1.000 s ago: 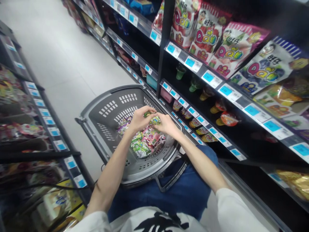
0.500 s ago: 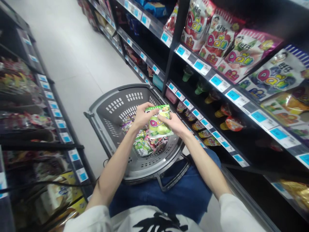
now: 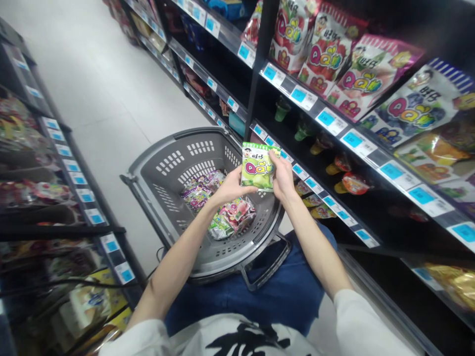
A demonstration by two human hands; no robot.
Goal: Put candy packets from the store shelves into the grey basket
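Observation:
A small green gummy candy bag is held up between both hands over the right rim of a grey shopping basket. My left hand grips its lower left side, the thumb along the bottom edge and the fingers behind. My right hand pinches its right side with the thumb on the front. The bag's printed front faces me. In the basket lie several more candy bags, purple, pink and green.
Shelves on the right carry large gummy bags above jelly cups and price tags. Another shelf rack with packaged snacks stands at left. The pale floor aisle runs ahead. A basket handle lies against my legs.
The green candy bag has moved up and right, away from the bags in the basket. My left hand has shifted from its top to its lower left side; my right hand has moved higher.

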